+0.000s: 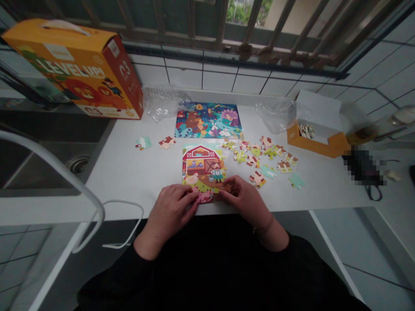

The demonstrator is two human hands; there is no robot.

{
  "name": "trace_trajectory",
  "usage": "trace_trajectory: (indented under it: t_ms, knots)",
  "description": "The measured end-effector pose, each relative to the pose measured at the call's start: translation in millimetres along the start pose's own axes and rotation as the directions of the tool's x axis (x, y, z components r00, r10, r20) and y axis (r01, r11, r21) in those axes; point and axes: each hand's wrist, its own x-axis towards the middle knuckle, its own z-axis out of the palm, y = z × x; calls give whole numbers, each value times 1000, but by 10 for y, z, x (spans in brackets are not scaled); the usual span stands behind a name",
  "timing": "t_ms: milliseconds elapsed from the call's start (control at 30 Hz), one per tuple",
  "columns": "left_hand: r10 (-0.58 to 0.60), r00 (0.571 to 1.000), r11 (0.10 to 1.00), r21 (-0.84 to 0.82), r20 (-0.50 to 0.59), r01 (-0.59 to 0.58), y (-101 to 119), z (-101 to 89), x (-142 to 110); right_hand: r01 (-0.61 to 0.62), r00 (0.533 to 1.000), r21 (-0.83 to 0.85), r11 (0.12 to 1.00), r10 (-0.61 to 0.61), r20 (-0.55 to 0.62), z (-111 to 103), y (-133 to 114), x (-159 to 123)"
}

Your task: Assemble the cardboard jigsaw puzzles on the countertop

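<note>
Resting the left hand [171, 207] loosely curled on the lower left edge of the barn puzzle [201, 168]; bending the right hand [248, 201] around its lower right edge. Cannot tell, for either, whether pinching a piece. Between and just beyond both hands, already joined into one scene, yet ragged along the right side; perhaps half done. Leaving unjoined, beyond the right hand, a cluster of loose pieces [257, 179]; beyond the left hand, a mottled piece [167, 142] and a pale green piece [145, 143]. Farther past both, on the desk [123, 177], showing a forest picture [209, 121].

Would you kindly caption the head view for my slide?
Left hand and right hand at a partly built barn puzzle, loose pieces nearby.
</note>
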Motion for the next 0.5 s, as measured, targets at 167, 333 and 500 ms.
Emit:
trace_trajectory:
  t_ms: [167, 333, 500]
  knots:
    - [5, 1000, 1000, 1, -1, -5, -5, 5, -6, 28, 999, -227, 973, -32, -16, 57, -63, 33]
    - [1, 1000, 1000, 6, -11, -1, -6, 14, -2, 115, 990, -304, 946, -133, -42, 80, -61, -2]
    - [-4, 1000, 1000, 6, 9, 3, -5, 13, -4, 131, 981, -410, 903, -178, -77, 132, -51, -52]
